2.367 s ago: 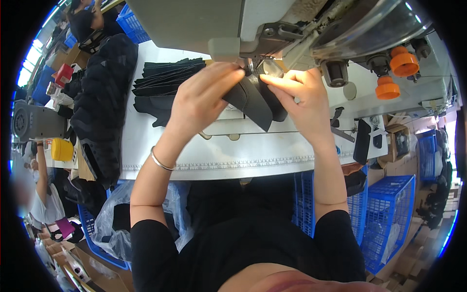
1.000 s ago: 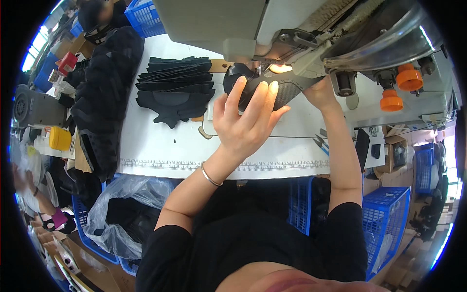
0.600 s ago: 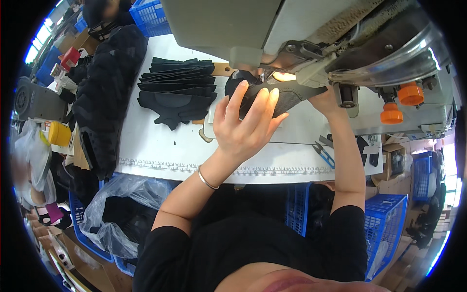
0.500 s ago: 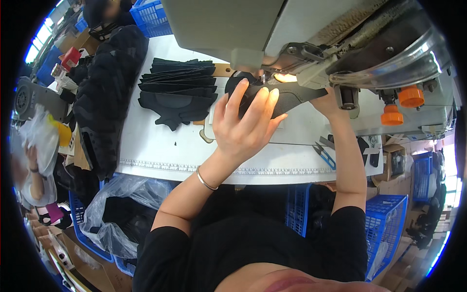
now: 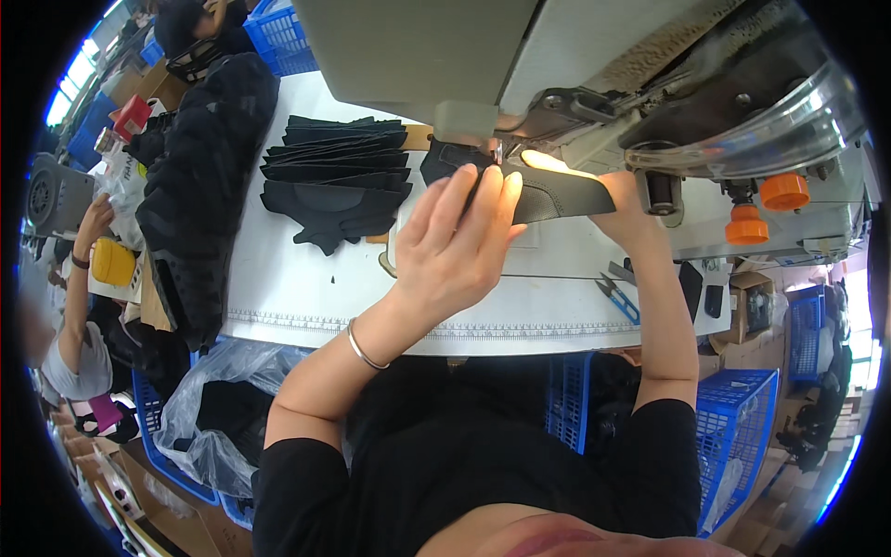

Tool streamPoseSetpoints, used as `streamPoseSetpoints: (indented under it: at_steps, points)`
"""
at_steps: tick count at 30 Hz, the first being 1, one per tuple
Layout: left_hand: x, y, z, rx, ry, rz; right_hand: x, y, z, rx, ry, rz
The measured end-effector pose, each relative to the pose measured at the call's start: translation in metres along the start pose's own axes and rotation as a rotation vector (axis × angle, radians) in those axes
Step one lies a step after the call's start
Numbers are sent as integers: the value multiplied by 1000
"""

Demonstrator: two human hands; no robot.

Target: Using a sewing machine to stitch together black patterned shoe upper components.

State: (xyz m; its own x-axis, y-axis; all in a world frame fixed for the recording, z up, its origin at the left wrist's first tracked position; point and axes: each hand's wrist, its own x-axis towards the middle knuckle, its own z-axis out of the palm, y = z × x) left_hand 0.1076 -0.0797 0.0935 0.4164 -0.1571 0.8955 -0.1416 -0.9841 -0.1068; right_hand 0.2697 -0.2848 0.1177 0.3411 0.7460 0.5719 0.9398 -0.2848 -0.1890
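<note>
While two hands (image 5: 452,246) (image 5: 628,212) touch one black piece (image 5: 561,197), two orange knobs (image 5: 784,191)

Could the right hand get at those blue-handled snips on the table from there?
Probably yes: the snips lie uncovered on the white table, just left of the right forearm. The right hand would likely have to leave the dark piece first.

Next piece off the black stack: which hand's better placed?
Likely left: left hand sits nearer the black stack; right hand is at the right end of the dark piece.
</note>
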Motion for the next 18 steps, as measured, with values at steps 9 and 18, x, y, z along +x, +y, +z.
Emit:
streamPoseSetpoints:
  at_steps: [9,18]
  points:
    - [12,3,1,52,-38,94,-8,-19,2,-29,-64,58]
    - [19,-1,3,47,4,140,1,-47,-1,-221,81,-40]
